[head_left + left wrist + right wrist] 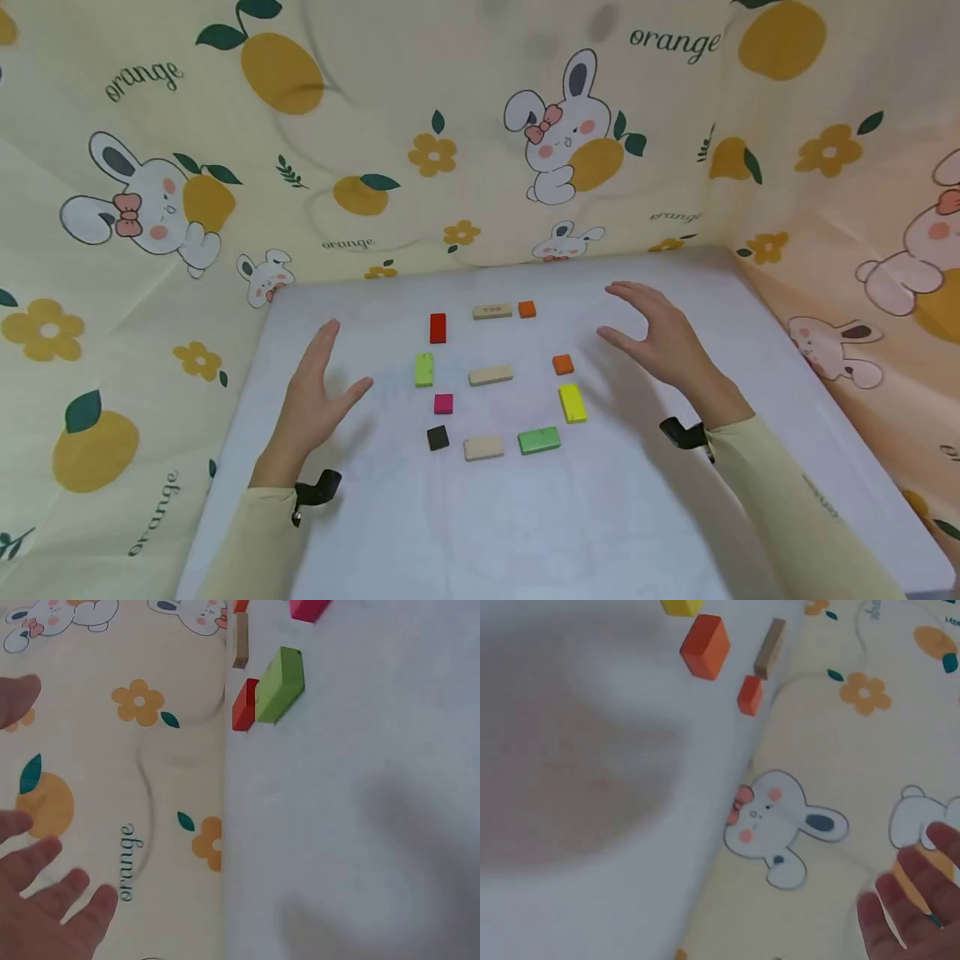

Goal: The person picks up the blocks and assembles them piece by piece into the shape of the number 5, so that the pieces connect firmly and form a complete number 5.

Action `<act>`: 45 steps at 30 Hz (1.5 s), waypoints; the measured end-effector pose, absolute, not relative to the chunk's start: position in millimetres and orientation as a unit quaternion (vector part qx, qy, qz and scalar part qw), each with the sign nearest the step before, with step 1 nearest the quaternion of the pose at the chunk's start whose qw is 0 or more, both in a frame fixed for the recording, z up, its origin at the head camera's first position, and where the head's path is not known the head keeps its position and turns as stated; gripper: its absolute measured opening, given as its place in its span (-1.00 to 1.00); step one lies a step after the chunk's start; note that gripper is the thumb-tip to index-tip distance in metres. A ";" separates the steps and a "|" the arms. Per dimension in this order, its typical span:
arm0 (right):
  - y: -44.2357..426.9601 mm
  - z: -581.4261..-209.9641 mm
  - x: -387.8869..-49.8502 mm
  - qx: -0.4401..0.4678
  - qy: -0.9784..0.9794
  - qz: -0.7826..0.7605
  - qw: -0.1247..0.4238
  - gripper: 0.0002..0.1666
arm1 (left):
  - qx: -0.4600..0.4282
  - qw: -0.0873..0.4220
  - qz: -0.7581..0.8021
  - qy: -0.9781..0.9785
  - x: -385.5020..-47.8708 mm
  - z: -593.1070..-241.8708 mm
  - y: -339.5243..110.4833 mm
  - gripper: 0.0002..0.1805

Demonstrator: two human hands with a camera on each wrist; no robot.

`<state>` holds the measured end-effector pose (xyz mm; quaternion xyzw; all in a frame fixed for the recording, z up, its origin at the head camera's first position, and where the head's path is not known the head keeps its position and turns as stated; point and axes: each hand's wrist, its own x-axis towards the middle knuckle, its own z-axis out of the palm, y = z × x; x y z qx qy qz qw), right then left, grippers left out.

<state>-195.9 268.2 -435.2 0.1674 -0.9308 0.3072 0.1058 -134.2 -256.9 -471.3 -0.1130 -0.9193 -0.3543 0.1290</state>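
Small coloured blocks lie on the white table between the two hands. The left hand (pixel 309 414) hovers at the left, thumb spread from its straight fingers, nearest the lime block (pixel 424 370), red block (pixel 438 328) and magenta block (pixel 443 404). To the right, the right hand (pixel 665 342) is also raised with thumb apart, holding nothing; closest to it are an orange block (pixel 562 364) and the yellow block (pixel 572 403). A black block (pixel 438 437), a green block (pixel 538 440) and wooden blocks (pixel 491 375) complete the layout. Neither hand touches a block.
The white table (pixel 600 525) meets a curtain (pixel 465 75) printed with rabbits and oranges at its back and sides. Farther back lie a lettered wooden block (pixel 492 311) and a small orange block (pixel 527 309). Another wooden block (pixel 483 448) sits toward the front.
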 end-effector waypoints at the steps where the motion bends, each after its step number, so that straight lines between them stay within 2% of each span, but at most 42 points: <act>1: 266.2 -436.2 -200.2 0.165 -0.931 0.311 0.092 -0.21 | -0.110 0.120 -0.362 -0.918 -138.4 -470.8 -256.2 0.12; 6: 257.2 -441.9 -214.5 0.159 -0.929 0.331 0.046 -0.20 | -0.101 0.074 -0.397 -0.909 -157.2 -470.8 -249.3 0.10; 12: 252.4 -448.2 -220.2 0.152 -0.926 0.344 0.030 -0.21 | -0.089 0.032 -0.430 -0.898 -166.5 -475.0 -242.8 0.11; 34: 222.9 -451.1 -253.7 0.147 -0.918 0.368 -0.021 -0.20 | -0.082 -0.023 -0.487 -0.869 -215.5 -481.7 -226.6 0.05; 45: 214.3 -464.2 -267.0 0.153 -0.916 0.370 -0.026 -0.24 | -0.074 -0.051 -0.491 -0.866 -233.2 -494.1 -220.2 0.03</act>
